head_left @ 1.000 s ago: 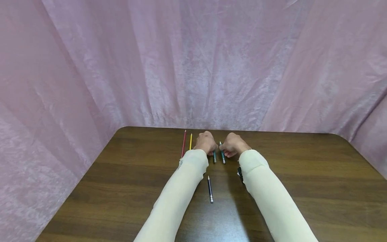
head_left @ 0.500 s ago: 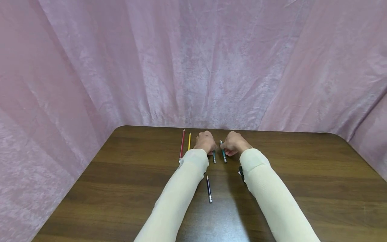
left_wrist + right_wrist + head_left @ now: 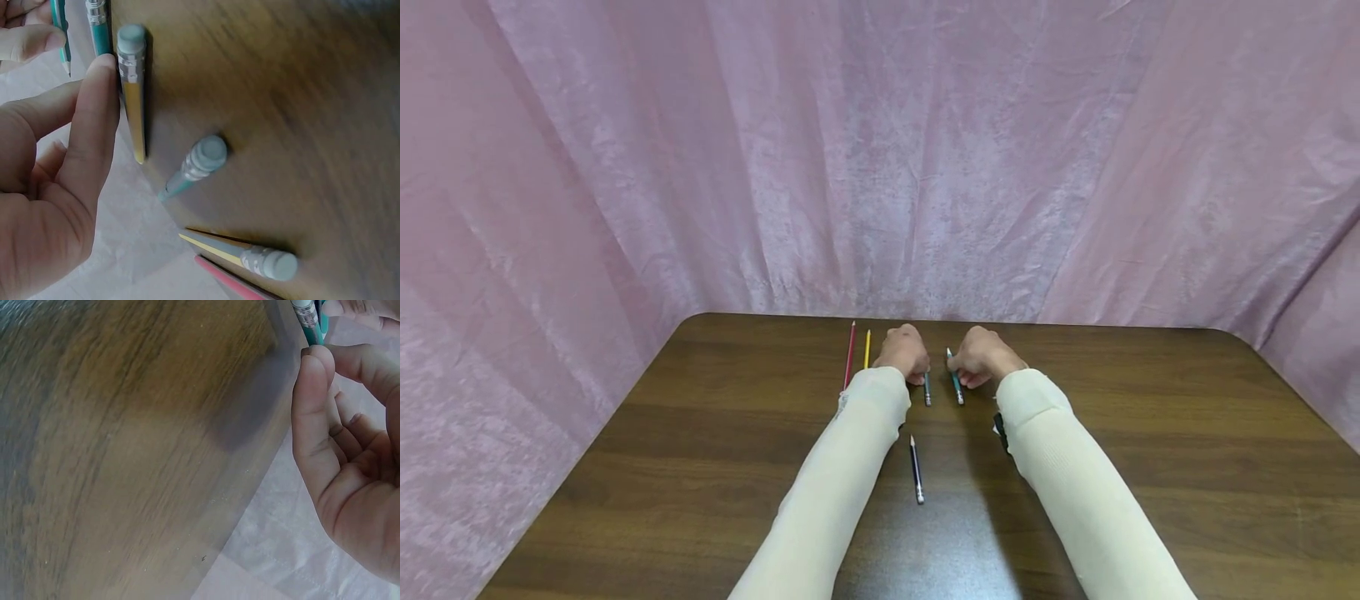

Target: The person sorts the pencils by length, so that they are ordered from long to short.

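In the head view my left hand (image 3: 903,353) is over the far part of the table, its thumb and finger pinching a teal pencil (image 3: 927,392) near the eraser end. To its right, my right hand (image 3: 981,357) pinches another teal pencil (image 3: 956,382) that leans slightly. Beside my left hand, the left wrist view has a yellow pencil (image 3: 134,115), a teal pencil (image 3: 187,167), a second yellow pencil (image 3: 253,255) and a red pencil (image 3: 228,280). A dark blue pencil (image 3: 917,471) lies nearer to me, between the forearms. Sleeve and hand hide parts of the row in the head view.
The brown wooden table (image 3: 1150,433) has rounded far corners. Pink velvet curtain (image 3: 880,167) hangs right behind its far edge and along the left side. The pencils lie near that far edge.
My left hand has shifted slightly left with its teal pencil, and the right hand's teal pencil has moved a little right, so the gap between them is wider. The view has panned slightly.
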Motion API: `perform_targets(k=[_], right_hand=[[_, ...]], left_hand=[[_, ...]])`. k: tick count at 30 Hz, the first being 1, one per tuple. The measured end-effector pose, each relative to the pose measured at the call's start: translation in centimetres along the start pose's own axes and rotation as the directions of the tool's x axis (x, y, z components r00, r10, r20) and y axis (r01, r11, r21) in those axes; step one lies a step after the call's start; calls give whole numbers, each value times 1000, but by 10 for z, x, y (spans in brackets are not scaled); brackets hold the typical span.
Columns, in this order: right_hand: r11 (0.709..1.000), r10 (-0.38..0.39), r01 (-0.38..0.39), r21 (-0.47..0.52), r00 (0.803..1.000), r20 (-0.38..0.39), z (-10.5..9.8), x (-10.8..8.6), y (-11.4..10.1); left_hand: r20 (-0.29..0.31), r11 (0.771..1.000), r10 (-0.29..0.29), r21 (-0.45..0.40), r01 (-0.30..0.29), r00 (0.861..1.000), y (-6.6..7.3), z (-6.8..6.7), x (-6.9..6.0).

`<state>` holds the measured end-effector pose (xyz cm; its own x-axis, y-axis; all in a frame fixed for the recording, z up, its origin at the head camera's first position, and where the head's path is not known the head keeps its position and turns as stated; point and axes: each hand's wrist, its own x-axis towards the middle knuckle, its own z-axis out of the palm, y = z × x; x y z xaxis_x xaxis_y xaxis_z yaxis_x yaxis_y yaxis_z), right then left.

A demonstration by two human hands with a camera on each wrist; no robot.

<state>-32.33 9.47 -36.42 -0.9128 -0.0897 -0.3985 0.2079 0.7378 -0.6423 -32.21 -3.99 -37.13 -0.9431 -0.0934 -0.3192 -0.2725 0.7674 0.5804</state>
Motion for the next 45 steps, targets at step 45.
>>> perform_targets(k=[45], right_hand=[[978, -104, 90, 188, 992, 68, 11, 2, 13]], left_hand=[[35, 999, 14, -30, -13, 999, -6, -3, -2]])
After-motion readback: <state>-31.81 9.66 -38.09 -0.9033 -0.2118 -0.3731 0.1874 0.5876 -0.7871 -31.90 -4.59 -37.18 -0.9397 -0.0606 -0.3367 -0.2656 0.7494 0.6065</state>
